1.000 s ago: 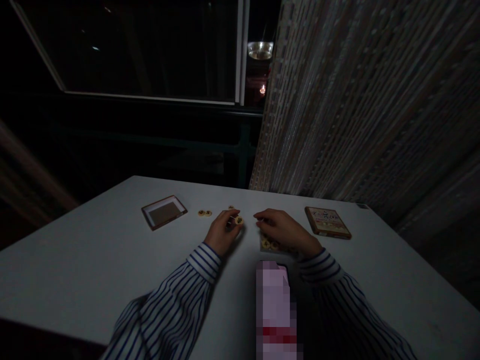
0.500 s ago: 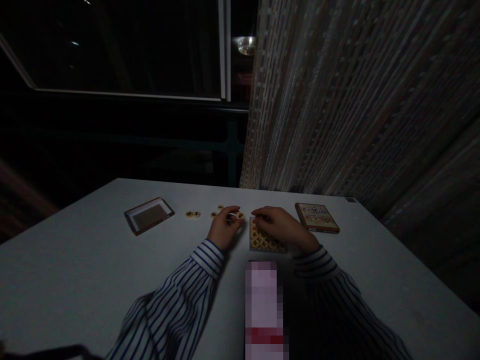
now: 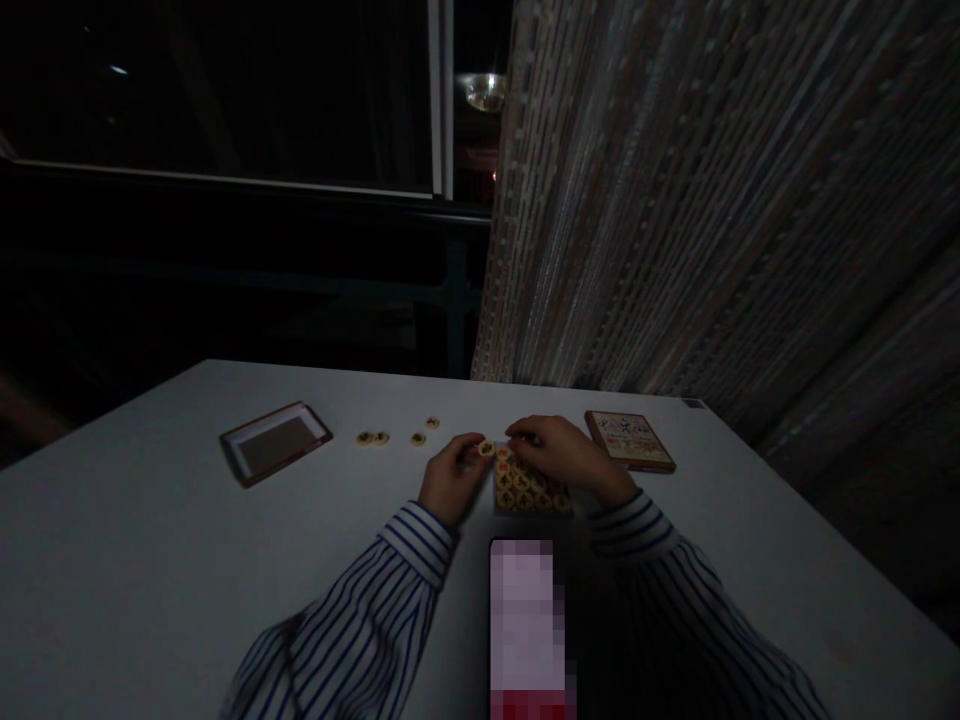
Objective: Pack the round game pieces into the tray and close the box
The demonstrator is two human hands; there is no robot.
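Note:
My left hand (image 3: 454, 478) pinches a round Chinese chess piece (image 3: 486, 449) between thumb and fingertips, at the far left corner of a small box (image 3: 531, 512). Rows of chess pieces (image 3: 520, 482) fill the part of the box that shows; most carry dark characters, and a red one is near the far left. My right hand (image 3: 556, 455) lies over the far right part of the box with curled fingers. Its fingertips are close to the held piece; what they grip, if anything, is hidden. Left of my hands lie loose pieces, a touching pair (image 3: 373, 438) and two apart (image 3: 425, 430).
On the left of the white table (image 3: 150, 540) lies an open brown-edged box part (image 3: 277, 442). A printed box lid (image 3: 630, 441) lies on the right. A pixelated upright shape (image 3: 525, 620) is in front of me. A string curtain (image 3: 637, 200) hangs behind the table.
My left hand has brought the piece right, up to the box's corner. My right hand stays over the box. The view has shifted slightly.

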